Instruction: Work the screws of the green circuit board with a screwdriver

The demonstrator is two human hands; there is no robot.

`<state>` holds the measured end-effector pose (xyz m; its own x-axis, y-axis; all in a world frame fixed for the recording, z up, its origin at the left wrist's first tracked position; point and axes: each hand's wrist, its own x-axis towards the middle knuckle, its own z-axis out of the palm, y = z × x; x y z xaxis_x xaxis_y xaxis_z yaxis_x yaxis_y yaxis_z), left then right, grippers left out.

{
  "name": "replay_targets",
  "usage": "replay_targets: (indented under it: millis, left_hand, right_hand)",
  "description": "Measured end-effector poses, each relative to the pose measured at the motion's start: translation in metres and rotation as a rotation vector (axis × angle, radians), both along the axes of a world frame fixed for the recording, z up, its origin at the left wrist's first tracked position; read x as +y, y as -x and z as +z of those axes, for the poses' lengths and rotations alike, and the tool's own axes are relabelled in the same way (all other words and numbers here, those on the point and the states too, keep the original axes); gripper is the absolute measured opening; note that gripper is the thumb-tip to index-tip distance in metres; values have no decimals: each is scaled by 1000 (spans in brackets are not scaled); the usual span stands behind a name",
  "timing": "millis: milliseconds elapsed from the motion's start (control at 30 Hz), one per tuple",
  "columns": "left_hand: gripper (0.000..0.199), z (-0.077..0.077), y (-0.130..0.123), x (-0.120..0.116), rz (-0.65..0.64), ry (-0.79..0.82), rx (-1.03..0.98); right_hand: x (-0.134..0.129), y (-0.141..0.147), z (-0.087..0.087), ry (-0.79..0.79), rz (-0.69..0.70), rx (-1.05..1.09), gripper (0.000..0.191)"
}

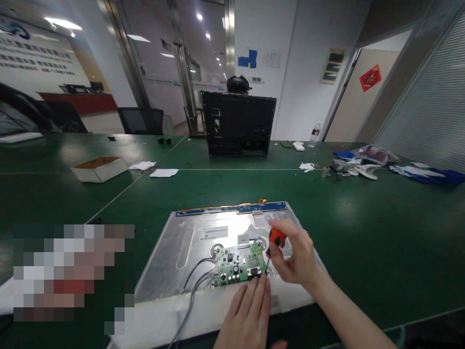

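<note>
A silver metal panel (181, 242) lies flat, with a blue strip board (232, 210) along its far edge. On it sits a green circuit board (236, 261), with dark cables (196, 286) running from its left side toward the near edge. My right hand (296, 252) is closed round a red and black screwdriver (276, 236), whose shaft points down at the circuit board's right corner. My left hand (250, 310) lies with its fingers stretched out on the panel's near part, fingertips at the board's near edge.
Across the green table (218, 186) a black monitor housing (240, 121) stands in front of a person (238, 84). An open box (100, 169) and papers are at the left; a bottle (314, 134), bags and scraps lie at the right. A blurred patch covers the lower left.
</note>
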<state>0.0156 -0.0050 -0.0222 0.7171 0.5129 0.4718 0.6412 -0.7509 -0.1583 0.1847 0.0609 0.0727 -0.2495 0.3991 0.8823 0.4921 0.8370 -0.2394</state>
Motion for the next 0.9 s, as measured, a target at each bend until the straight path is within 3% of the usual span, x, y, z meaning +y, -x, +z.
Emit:
replay_targets:
  millis: [233, 600, 900]
  left_hand:
    - [70, 2, -2, -1, 5, -31, -5]
    - [71, 1, -2, 0, 15, -56, -34]
    - [75, -1, -1, 0, 2, -10, -8]
  right_hand:
    - [1, 1, -4, -46, -81, -21, 34]
    - [-2, -2, 0, 25, 42, -1, 38]
    - [1, 0, -4, -13, -27, 14, 35]
